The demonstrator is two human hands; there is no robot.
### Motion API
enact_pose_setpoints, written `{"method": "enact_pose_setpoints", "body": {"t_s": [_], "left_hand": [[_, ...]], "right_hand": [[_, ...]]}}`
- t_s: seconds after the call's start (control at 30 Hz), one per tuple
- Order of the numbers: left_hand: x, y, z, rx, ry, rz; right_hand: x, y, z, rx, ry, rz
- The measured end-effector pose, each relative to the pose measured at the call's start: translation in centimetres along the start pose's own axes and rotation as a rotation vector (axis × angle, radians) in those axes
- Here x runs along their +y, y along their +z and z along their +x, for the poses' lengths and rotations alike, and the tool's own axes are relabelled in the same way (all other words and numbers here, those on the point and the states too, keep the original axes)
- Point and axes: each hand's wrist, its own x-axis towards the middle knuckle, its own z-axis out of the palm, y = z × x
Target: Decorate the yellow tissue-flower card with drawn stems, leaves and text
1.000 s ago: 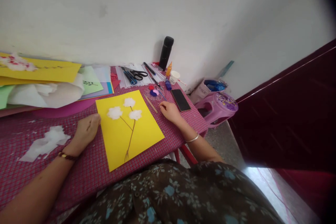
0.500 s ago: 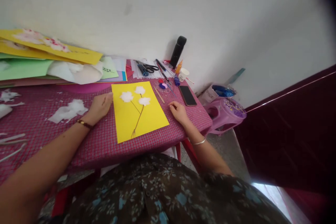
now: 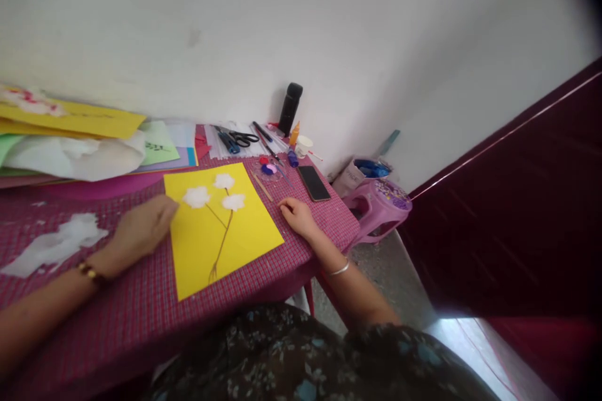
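Observation:
A yellow sheet of paper (image 3: pixel 239 225) lies on the table, bearing three white cotton-like flowers (image 3: pixel 234 202) on thin brown stems (image 3: pixel 221 244). My left hand (image 3: pixel 143 229), a little blurred, is curled into a loose fist at the sheet's left edge, its front slightly overlapping the paper. Nothing shows in its fingers. Just off the right edge, my right hand (image 3: pixel 297 216) rests on the tablecloth with its fingers folded in and no object visible in them. Torn white cotton or tissue (image 3: pixel 61 241) lies left of my left hand.
Behind the sheet are scissors (image 3: pixel 245 138), a thin wooden stick (image 3: pixel 262 188), a paint palette (image 3: pixel 269 169) and a white cup (image 3: pixel 304 145). A phone (image 3: pixel 314 183) and black bottle (image 3: pixel 290 109) are at right. Stacked papers (image 3: pixel 94 119) stand at back left; a pink stool (image 3: pixel 380 207) is beyond the table.
The view has swung to the right, so the table and sheet appear farther left and lower. My left hand looks more tightly curled; my right hand stays in place beside the sheet.

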Motion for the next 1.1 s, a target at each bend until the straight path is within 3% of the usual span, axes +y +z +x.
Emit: {"method": "enact_pose_setpoints", "body": {"t_s": [0.07, 0.13, 0.17, 0.23, 0.4, 0.53, 0.6, 0.73, 0.8, 0.93, 1.1], "left_hand": [[0.9, 0.8, -0.5, 0.051, 0.432, 0.083], [2.0, 1.9, -1.2, 0.014, 0.831, 0.070], [2.4, 2.4, -1.5, -0.023, 0.950, 0.052], [3.1, 3.4, -1.9, -0.105, 1.000, 0.011], [3.2, 5.1, -2.3, -0.194, 0.873, -0.048], [2.8, 5.0, -2.1, -0.271, 0.787, -0.135], [2.5, 4.6, -1.6, -0.345, 0.601, -0.245], [1.7, 4.2, -0.1, -0.425, 0.051, -0.511], [1.5, 4.4, 0.4, -0.424, -0.091, -0.581], [1.8, 4.7, 0.4, -0.410, -0.154, -0.560], [2.1, 4.5, -0.1, -0.349, -0.201, -0.539]], "right_hand": [[0.1, 0.0, 0.0, 0.004, 0.022, 0.019], [0.2, 0.0, -0.2, 0.014, 0.059, 0.030], [0.2, 0.0, -0.2, 0.020, 0.079, 0.034], [0.2, -0.1, -0.4, 0.025, 0.117, 0.040], [0.0, -0.4, -0.5, 0.008, 0.163, 0.054], [-0.1, -0.2, -0.6, 0.005, 0.153, 0.038], [-0.3, -0.2, -0.7, 0.005, 0.155, 0.031], [-0.9, -1.4, 0.1, -0.079, 0.186, 0.065], [-1.0, -2.5, 1.5, -0.046, 0.154, 0.038], [-0.4, -4.3, 5.8, 0.078, 0.064, -0.216], [0.8, -3.4, 9.6, -0.041, 0.147, -0.473]]}}
